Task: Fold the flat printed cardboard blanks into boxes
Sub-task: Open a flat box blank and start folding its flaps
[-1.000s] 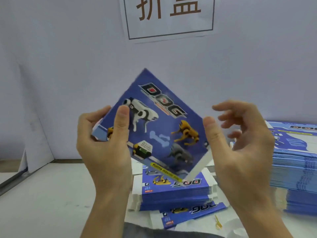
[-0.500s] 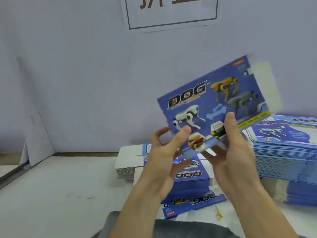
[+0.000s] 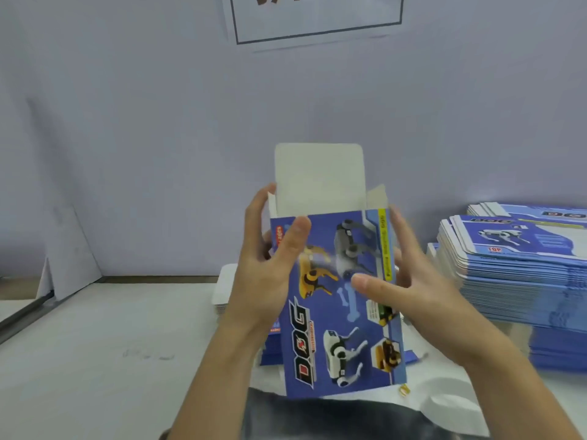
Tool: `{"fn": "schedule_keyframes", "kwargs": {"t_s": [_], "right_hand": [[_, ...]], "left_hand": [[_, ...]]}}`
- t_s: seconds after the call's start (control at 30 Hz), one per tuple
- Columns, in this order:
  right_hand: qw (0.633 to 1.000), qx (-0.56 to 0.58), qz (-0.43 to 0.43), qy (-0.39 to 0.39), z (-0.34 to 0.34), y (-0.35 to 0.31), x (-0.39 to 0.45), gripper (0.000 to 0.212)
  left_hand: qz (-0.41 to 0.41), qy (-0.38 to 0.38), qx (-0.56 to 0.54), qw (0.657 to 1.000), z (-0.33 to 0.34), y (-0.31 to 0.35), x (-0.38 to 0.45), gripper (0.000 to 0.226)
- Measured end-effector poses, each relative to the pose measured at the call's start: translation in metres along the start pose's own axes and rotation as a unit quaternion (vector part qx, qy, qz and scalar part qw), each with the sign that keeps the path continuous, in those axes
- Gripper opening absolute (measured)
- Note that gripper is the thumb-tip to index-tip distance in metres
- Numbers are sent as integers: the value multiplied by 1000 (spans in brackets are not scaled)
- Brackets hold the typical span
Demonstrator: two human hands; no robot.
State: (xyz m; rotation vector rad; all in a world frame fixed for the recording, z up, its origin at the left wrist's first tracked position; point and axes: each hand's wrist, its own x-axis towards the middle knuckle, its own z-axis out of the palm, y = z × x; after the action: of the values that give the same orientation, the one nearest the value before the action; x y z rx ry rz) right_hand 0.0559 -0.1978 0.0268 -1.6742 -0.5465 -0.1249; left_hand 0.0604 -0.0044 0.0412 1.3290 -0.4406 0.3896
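Left hand (image 3: 270, 265) grips the blue box (image 3: 341, 300) along its left edge, thumb laid across the printed front and the other fingers curled round behind. To its left lies the pale table (image 3: 95, 344), bare there but for faint smudges, and a white folded board (image 3: 68, 252) leans against the grey wall (image 3: 143, 122). Behind the left wrist a low stack of white sheets (image 3: 224, 290) rests on the table, partly hidden by the hand and box. The box is held upright in the air at the middle, between both hands, with its white top flap (image 3: 319, 179) standing up and open; the front shows the word DOG and several toy robot dogs. Right hand (image 3: 409, 281) is spread, fingers straight, thumb tip touching the front, fingers blurred against the right side. Far right, a tall pile of flat blanks (image 3: 521, 268) stands on the table. A framed paper sign (image 3: 317, 17) hangs on the wall above.
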Motion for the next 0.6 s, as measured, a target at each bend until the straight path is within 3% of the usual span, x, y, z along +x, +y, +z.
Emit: {"fn": "schedule_keyframes", "kwargs": {"t_s": [0.1,0.23,0.33,0.43,0.53,0.6], "right_hand": [[995,50,-78,48,8,3,4,69],[989,56,-96,101,9,7,7,46],[987,95,-84,96,10,5,6,45],[982,56,-57,169,11,2,8,46],[976,-13,-25,215,10,2,12,27],[975,-3,-11,222,11,8,14,18]], "left_hand": [[31,-18,20,999,9,-7,-3,64],[59,1,49,997,12,-18,-3,44],[25,13,57,998,12,-25,-6,32],[-6,-21,49,999,13,-27,-8,29],[-57,-17,0,998,17,-25,-7,38],[-78,7,14,997,18,-23,-4,29]]}}
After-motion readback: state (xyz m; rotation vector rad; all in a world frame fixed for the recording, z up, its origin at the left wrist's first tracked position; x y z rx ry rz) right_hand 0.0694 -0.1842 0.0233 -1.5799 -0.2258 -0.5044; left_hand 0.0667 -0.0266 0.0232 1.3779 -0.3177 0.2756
